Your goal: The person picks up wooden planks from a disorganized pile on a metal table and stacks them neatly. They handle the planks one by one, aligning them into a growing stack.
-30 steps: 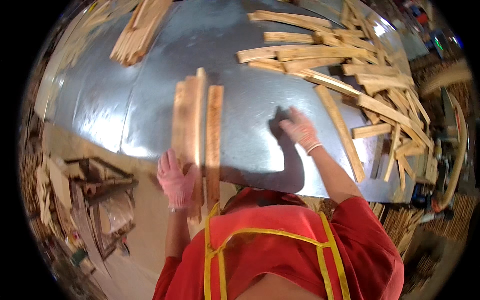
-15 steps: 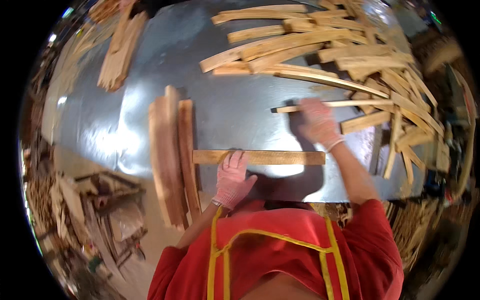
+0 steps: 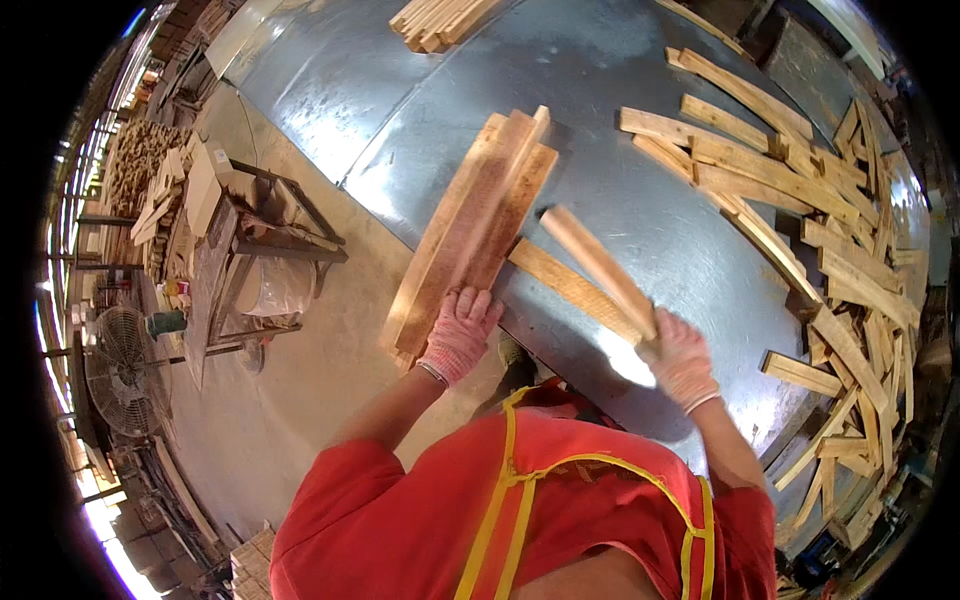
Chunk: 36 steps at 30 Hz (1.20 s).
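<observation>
My left hand (image 3: 460,335), in a pale pink knit glove, is at the near end of a bundle of wooden strips (image 3: 420,285). Its fingers are bent and close together over a reddish strip (image 3: 500,190), which is blurred by motion. My right hand (image 3: 683,362), gloved the same way, grips the near end of another wooden strip (image 3: 600,268). That strip points away to the upper left, its far end apart from the bundle. Partly beneath it, a flat wooden strip (image 3: 565,280) lies on the metal table with one end near the bundle.
A large heap of loose wooden strips (image 3: 780,180) covers the right side of the metal table (image 3: 590,60). Another stack of strips (image 3: 440,22) lies at the far edge. Off to the left stand a metal-framed stand (image 3: 235,245) and a round fan (image 3: 125,370).
The view has swung left. My left hand has gone from the flat strip to the bundle. My right hand has brought its strip away from the heap, over the flat strip.
</observation>
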Available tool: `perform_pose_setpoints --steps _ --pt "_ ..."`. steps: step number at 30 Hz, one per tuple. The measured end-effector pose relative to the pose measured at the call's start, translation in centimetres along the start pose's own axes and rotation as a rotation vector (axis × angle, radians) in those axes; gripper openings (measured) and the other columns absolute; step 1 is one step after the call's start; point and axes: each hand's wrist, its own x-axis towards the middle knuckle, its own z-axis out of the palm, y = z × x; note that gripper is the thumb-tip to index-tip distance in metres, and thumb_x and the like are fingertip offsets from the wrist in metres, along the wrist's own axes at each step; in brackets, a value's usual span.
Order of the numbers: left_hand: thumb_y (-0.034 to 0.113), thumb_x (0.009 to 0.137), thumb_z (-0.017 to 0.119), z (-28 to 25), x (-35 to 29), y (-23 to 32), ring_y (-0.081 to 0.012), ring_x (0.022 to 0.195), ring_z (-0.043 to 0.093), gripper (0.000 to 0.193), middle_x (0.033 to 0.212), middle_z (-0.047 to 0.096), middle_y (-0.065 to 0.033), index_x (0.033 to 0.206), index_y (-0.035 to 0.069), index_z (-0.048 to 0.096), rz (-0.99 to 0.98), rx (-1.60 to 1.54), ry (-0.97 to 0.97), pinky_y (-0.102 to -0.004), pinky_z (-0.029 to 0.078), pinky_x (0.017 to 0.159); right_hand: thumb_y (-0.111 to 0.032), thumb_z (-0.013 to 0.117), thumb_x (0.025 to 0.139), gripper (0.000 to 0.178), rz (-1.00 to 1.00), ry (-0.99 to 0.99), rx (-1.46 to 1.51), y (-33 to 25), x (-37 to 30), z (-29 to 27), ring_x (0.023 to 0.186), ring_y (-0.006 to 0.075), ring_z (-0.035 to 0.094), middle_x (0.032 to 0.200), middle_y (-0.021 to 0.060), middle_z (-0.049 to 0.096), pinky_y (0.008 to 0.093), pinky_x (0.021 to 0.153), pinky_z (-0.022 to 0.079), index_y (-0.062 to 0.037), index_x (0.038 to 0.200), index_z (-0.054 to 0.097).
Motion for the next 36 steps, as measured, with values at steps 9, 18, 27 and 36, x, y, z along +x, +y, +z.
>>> perform_pose_setpoints --steps 9,18,27,36 --pt "0.018 0.090 0.062 -2.3 -1.6 -4.4 -0.0334 0.138 0.047 0.048 0.144 0.045 -0.0115 0.138 0.015 0.058 -0.030 -0.045 0.343 -0.0501 0.043 0.115 -0.014 0.080 0.086 0.090 0.381 0.068 0.570 2.0 -2.0 5.9 0.139 0.0307 0.058 0.152 0.0214 0.058 0.0383 0.117 0.044 -0.0003 0.163 0.036" --pt "0.053 0.092 0.068 0.7 -1.6 -13.8 -0.0422 0.145 0.048 0.081 0.158 0.050 -0.0209 0.152 0.002 0.048 -0.602 -0.747 0.209 -0.0484 0.041 0.118 -0.027 0.078 0.096 0.082 0.280 0.170 1.457 -20.0 7.8 10.0 0.116 0.0251 0.065 0.134 0.0192 0.066 0.0360 0.101 0.053 0.0023 0.160 0.036" --pt "0.062 0.094 0.066 5.3 -0.9 -14.6 -0.0383 0.146 0.051 0.076 0.162 0.050 -0.0197 0.153 0.016 0.057 -0.585 -1.130 0.029 -0.0422 0.040 0.123 -0.039 0.067 0.102 0.073 0.130 -0.247 1.363 -24.9 10.9 4.6 0.094 0.0207 0.064 0.114 0.0159 0.070 0.0328 0.087 0.053 0.0030 0.155 0.040" --pt "0.061 0.093 0.071 3.7 1.2 -17.4 -0.0382 0.150 0.047 0.100 0.162 0.049 -0.0241 0.168 0.009 0.029 -0.531 -1.239 -0.184 -0.0421 0.038 0.124 -0.022 0.067 0.101 0.083 0.358 -0.259 1.317 -25.1 13.1 10.0 0.096 0.0323 0.071 0.142 0.0142 0.058 0.0445 0.064 0.059 -0.0322 0.167 0.018"
